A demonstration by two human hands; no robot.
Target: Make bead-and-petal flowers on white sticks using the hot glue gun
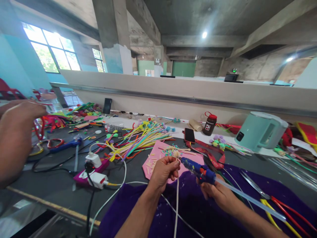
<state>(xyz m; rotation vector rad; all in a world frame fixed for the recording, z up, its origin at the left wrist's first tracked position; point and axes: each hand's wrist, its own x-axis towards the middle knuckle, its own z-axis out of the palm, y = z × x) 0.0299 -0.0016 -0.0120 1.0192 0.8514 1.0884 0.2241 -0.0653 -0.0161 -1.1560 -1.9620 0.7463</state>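
My left hand [162, 173] is closed in a pinch around a long cream pipe-cleaner stem [177, 201], which hangs down towards me. A small cream fuzzy cluster [176, 154] tops the stem, just above the fingertips. Wrapped around the handle of a blue glue gun [196, 168] is my right hand [215, 191]; the nozzle points left, close to the cluster and my left fingertips. A long clear glue stick [252, 198] juts from the gun's rear. Behind both hands lies a pink sheet [155, 155] with short cream pieces [150, 165] and small coloured bits on it.
A purple cloth [123, 211] covers the near edge. Scissors [264, 195] lie right; a kettle [260, 130], bottle [210, 124] and phone [189, 135] stand behind. Left are pipe cleaners [141, 138], a power strip [91, 172] with cables, another glue gun [65, 144] and another person's arm [17, 138].
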